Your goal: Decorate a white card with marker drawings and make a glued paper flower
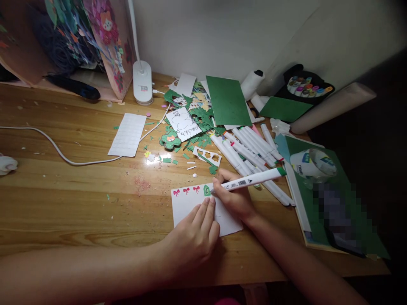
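A white sheet of paper (187, 209) lies on the desk, with several small red bows (186, 191) and a green house-like shape (207, 189) drawn along its top edge. My right hand (237, 197) is closed around a white marker (248, 180) with a green end; the marker's tip is at the right side of the green shape. Fingers stretched and resting on the sheet, my left hand (200, 226) lies just below that drawing and holds nothing. Part of the paper is covered by both hands.
Loose white markers (241, 148) and green paper scraps (203, 123) are piled beyond the sheet. A lamp base (142, 82) with a white cable (73, 162) stands at the back. To the right, a cup (313, 163) and a pixelated phone-like object (340, 220) rest on green card.
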`<state>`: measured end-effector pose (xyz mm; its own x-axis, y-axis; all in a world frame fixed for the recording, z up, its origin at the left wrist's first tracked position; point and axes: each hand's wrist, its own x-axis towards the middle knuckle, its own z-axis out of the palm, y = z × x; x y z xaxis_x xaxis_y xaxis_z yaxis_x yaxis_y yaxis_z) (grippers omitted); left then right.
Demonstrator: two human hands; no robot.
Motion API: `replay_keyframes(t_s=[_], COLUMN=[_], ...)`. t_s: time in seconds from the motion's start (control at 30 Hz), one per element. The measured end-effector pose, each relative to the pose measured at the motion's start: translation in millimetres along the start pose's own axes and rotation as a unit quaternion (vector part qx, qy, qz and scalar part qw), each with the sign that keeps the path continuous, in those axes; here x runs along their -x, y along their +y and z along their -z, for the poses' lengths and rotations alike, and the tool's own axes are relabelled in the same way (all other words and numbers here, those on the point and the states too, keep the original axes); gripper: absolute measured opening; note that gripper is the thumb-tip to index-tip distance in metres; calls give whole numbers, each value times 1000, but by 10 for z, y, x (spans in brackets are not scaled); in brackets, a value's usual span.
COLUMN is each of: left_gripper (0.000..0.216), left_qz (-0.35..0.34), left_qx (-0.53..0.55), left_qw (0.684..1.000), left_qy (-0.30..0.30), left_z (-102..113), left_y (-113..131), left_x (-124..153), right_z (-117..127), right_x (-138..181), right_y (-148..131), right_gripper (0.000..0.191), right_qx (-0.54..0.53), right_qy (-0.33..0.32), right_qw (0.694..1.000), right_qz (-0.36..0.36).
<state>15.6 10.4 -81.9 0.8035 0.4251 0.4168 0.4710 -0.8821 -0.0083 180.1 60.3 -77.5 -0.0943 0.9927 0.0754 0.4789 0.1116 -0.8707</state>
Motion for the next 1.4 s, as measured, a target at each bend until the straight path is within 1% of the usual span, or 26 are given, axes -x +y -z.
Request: replay_keyframes(t_s=[0.1,0.27,0.53,0.67,0.77,0.87,0.9,0.97,1.03,1.13,1.2,1.27,1.33,1.4], left_gripper=[29,28,29,27,27,29,31,35,33,23,21,25,29,32], left_qz=[4,0,1,2,27,60,79,136,195,239,243,241,232,211], left_qx=[1,0,14,30,69,108,123,176,231,269,287,314,325,311], left_qw=[1000,1000,1000,1000,997,992,988,974,952,930,923,917,916,927], left_qy=[4,-7,-9,-1,11,41,49,45,44,70,75,53,24,15], left_z=[-4,-1,-2,6,53,129,150,173,166,116,78,50,41,48], left_y=[2,-1,0,-16,-67,-134,-152,-177,-186,-176,-165,-159,-156,-151], left_x=[0,-6,-11,-8,-28,-66,-78,-96,-101,-85,-64,-42,-29,-28], right_z=[-3,-6,-10,-10,5,56,81,138,187,218,210,196,188,186], right_x=[6,8,13,-7,-24,3,26,87,152,225,252,272,299,332], right_y=[-11,-34,-8,14,15,-26,-49,-100,-146,-196,-229,-271,-311,-336], right_gripper=[30,30,30,31,33,33,31,23,20,20,23,25,22,20], right_qx=[8,18,11,-35,-106,-179,-196,-230,-257,-275,-275,-253,-189,-118], right_qy=[-12,-25,-22,-9,17,50,67,92,78,10,-19,-40,-47,-28], right_qw=[1000,1000,1000,999,994,982,978,969,963,961,961,966,980,991], right_qz=[3,-3,-7,-12,-26,-39,-34,-12,12,40,39,26,29,63])
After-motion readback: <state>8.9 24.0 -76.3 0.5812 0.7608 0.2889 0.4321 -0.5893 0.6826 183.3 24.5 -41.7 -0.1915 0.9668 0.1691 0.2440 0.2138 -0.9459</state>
